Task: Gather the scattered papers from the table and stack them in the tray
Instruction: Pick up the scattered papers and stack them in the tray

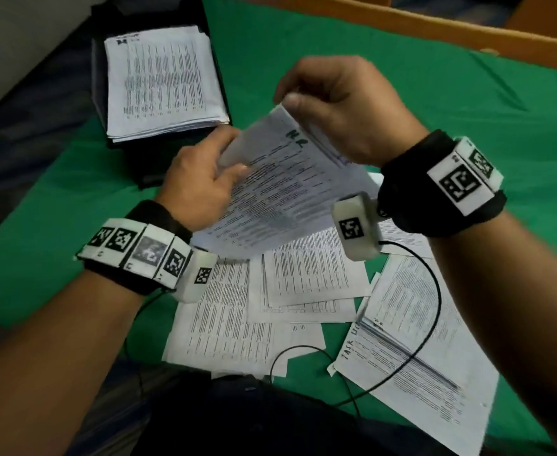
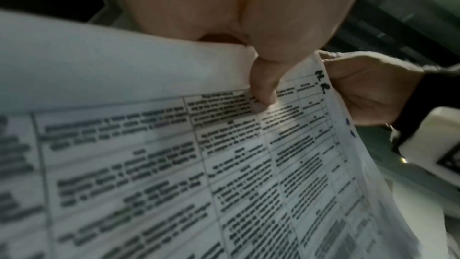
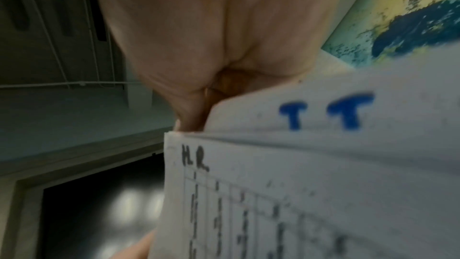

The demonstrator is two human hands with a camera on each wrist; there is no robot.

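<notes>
papers (image 1: 303, 284) loose under both hands w/ sheet (image 1: 270, 192).

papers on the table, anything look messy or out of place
Yes. The loose papers near the person lie fanned and overlapping at odd angles on the green cloth, with a black cable looping over them. The stack in the tray is uneven, its edges staggered.
</notes>
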